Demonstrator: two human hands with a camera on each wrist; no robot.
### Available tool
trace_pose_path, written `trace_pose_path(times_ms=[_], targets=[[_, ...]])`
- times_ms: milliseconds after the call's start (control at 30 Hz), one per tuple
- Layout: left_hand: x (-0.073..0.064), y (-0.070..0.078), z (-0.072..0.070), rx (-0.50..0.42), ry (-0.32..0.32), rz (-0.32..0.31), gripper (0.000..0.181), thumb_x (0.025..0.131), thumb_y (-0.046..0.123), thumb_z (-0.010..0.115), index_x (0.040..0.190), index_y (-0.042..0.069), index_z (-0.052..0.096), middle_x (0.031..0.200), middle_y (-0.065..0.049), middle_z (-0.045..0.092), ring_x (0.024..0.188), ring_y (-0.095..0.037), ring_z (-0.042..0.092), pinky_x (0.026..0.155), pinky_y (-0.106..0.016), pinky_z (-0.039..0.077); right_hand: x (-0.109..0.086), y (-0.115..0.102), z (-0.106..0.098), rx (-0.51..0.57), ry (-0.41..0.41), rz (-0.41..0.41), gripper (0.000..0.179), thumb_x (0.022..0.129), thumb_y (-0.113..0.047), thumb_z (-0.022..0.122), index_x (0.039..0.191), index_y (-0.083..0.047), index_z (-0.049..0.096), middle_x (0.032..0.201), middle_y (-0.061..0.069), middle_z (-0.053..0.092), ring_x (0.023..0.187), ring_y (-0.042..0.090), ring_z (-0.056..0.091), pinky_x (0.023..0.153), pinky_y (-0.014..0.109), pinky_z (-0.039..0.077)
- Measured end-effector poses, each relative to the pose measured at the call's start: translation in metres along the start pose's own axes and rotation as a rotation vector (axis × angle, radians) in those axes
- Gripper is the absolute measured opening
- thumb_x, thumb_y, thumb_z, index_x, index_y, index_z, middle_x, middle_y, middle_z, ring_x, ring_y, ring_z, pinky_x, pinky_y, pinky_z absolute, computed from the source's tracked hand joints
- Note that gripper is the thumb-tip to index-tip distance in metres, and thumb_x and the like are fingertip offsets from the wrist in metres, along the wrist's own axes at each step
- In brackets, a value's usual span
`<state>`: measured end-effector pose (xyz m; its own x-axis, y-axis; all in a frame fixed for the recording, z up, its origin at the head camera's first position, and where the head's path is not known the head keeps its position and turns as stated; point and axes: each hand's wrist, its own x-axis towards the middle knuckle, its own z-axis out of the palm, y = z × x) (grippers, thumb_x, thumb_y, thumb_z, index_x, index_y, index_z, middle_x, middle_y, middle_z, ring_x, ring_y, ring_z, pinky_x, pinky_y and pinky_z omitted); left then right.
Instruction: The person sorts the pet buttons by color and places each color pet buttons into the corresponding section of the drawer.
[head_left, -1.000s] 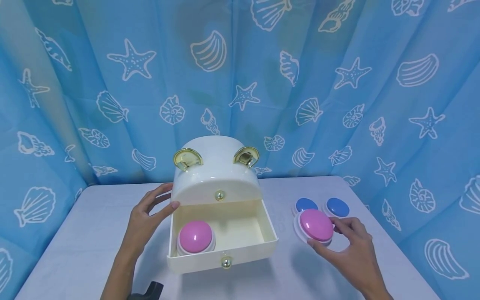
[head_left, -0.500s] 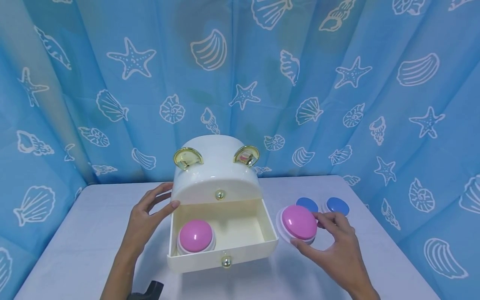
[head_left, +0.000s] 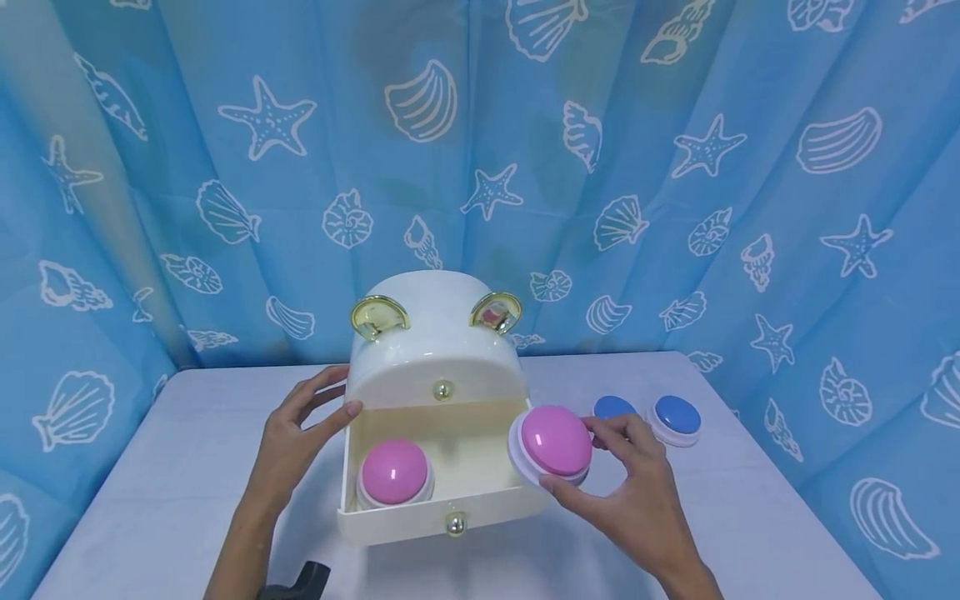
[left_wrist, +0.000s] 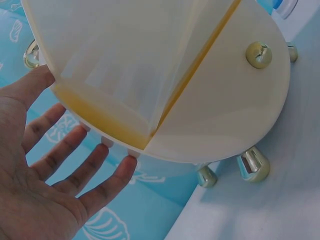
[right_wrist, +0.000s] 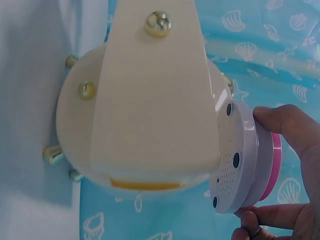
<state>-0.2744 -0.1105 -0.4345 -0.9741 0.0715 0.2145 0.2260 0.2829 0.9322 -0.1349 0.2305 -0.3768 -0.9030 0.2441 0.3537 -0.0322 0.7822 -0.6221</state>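
A white cabinet with gold-rimmed ears stands on the table, its middle drawer pulled out. Inside that drawer, at the left, lies a pink push button with a white base. My left hand rests against the cabinet's left side, fingers spread and nearly straight in the left wrist view. With thumb and fingers my right hand grips a second pink push button by its rim, overlapping the drawer's right side in the head view. Its dotted white underside shows beside the drawer in the right wrist view.
Two blue push buttons stand on the table to the right: one partly behind my right hand, the other further right. A blue seashell curtain hangs close behind the cabinet. A black object shows beside my left forearm.
My right hand has carried the pink push button leftward, from in front of the blue buttons to the drawer's right side. The left hand has stayed at the cabinet.
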Motion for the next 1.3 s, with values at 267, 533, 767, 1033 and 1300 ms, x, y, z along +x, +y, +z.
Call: trace_pose_path(times_ms=[267, 533, 767, 1033, 1300], targets=[[0.0, -0.001, 0.0, -0.002, 0.003, -0.002, 0.065, 0.088, 0.05, 0.074, 0.145, 0.029, 0.052, 0.148, 0.007, 0.045, 0.136, -0.026, 0.046, 0.1, -0.066, 0.042, 0.006, -0.011, 0.013, 0.034, -0.011, -0.036, 0.071, 0.064, -0.05, 0.093, 0.123, -0.017, 0.07, 0.109, -0.006, 0.052, 0.108, 0.014, 0.05, 0.081, 0.041, 0.053], [0.001, -0.002, 0.003, 0.009, 0.002, 0.004, 0.067, 0.087, 0.051, 0.073, 0.146, 0.027, 0.051, 0.149, 0.007, 0.044, 0.136, -0.027, 0.046, 0.097, -0.059, 0.047, 0.009, -0.015, 0.023, 0.08, -0.031, -0.014, 0.072, 0.064, -0.049, 0.093, 0.123, -0.016, 0.071, 0.108, -0.006, 0.051, 0.11, 0.014, 0.05, 0.084, 0.044, 0.053], [0.001, -0.001, 0.002, -0.001, -0.003, 0.021, 0.066, 0.089, 0.047, 0.074, 0.146, 0.024, 0.052, 0.148, 0.004, 0.046, 0.134, -0.028, 0.048, 0.097, -0.056, 0.049, 0.01, -0.019, 0.029, 0.091, -0.027, -0.019, 0.072, 0.064, -0.053, 0.092, 0.123, -0.016, 0.071, 0.107, -0.005, 0.052, 0.109, 0.014, 0.05, 0.087, 0.047, 0.053], [0.001, -0.001, 0.001, 0.001, -0.002, 0.027, 0.065, 0.088, 0.048, 0.074, 0.146, 0.026, 0.052, 0.148, 0.005, 0.046, 0.135, -0.028, 0.047, 0.097, -0.055, 0.049, 0.01, -0.018, 0.035, 0.08, -0.021, -0.02, 0.074, 0.063, -0.055, 0.092, 0.124, -0.018, 0.071, 0.107, -0.007, 0.052, 0.108, 0.013, 0.049, 0.087, 0.047, 0.052], [0.001, -0.001, 0.0, 0.001, 0.001, 0.016, 0.066, 0.088, 0.05, 0.074, 0.146, 0.028, 0.052, 0.149, 0.006, 0.045, 0.135, -0.028, 0.047, 0.098, -0.056, 0.048, 0.011, -0.014, 0.038, 0.065, -0.065, -0.035, 0.072, 0.071, -0.057, 0.086, 0.129, -0.018, 0.068, 0.109, -0.003, 0.055, 0.107, 0.017, 0.049, 0.09, 0.049, 0.046]])
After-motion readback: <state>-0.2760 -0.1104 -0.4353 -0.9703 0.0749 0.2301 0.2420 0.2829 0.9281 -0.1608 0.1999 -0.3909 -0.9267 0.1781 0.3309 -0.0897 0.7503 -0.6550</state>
